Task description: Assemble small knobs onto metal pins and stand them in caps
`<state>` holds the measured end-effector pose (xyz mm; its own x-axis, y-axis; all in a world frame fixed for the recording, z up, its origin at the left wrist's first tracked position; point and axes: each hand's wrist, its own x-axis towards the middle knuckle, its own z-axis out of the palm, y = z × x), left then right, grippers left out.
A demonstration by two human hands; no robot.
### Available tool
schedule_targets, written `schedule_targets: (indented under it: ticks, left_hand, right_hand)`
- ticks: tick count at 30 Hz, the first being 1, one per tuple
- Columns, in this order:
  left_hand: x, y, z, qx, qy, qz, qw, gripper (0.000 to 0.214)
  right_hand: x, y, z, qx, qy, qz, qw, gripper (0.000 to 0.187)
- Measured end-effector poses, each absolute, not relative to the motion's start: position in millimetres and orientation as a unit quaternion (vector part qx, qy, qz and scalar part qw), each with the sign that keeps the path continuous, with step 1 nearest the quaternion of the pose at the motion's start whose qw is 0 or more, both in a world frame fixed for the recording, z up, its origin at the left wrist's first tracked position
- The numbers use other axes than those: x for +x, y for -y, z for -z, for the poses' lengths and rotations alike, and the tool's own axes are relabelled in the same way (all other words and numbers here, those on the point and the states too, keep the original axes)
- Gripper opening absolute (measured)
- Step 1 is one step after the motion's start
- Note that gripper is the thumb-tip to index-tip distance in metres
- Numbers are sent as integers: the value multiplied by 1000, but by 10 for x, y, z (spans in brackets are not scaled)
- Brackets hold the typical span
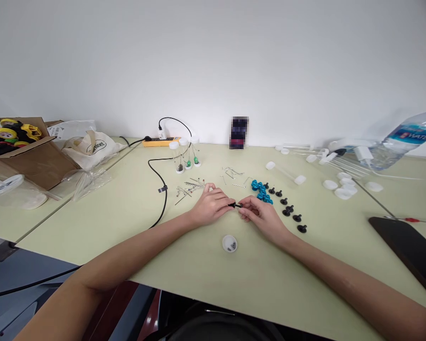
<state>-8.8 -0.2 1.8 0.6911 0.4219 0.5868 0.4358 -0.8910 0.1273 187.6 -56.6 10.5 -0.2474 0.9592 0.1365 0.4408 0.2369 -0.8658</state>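
My left hand (pixel 210 207) and my right hand (pixel 261 214) meet above the middle of the table. Between their fingertips is a small black stemmed part (pixel 236 205), pinched from both sides; most of it is hidden by the fingers. Just in front lies a white round cap (pixel 229 243) with a few small grey pieces inside. To the right of my right hand runs a line of black disc-based stemmed parts (pixel 297 218), beside a cluster of blue knobby pieces (pixel 262 191). Thin metal pins (pixel 190 185) are scattered beyond my left hand, and bent metal rods (pixel 234 173) lie farther back.
Clear tubes with green pieces (pixel 188 161) stand near an orange power strip (pixel 162 141). A black cable (pixel 158 166) crosses the left side. A phone (pixel 238 133) leans on the wall. Right are white caps (pixel 345 187), a water bottle (pixel 399 139) and a dark tablet-like slab (pixel 408 251).
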Motion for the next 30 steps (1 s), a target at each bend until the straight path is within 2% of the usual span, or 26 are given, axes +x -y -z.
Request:
schedule_targets:
  ticks: [7,12,18,30]
  left_hand:
    - [-81,11,-31,-920,234,315,7,27]
    - [-76,6,-24,-919,231,318,10,26]
    - [-79,7,-25,-920,228,318,9,25]
    - [-81,15,-29,-920,236,314,13,27]
  right_hand:
    - [1869,582,-132,-500,722,-307,367,24]
    - [1877,577,-106,-491,732,-296,368,20]
    - [1873,575,-109,-494,730,-305,359,15]
    - [1855,586,-147,-496,721,-328,357,18]
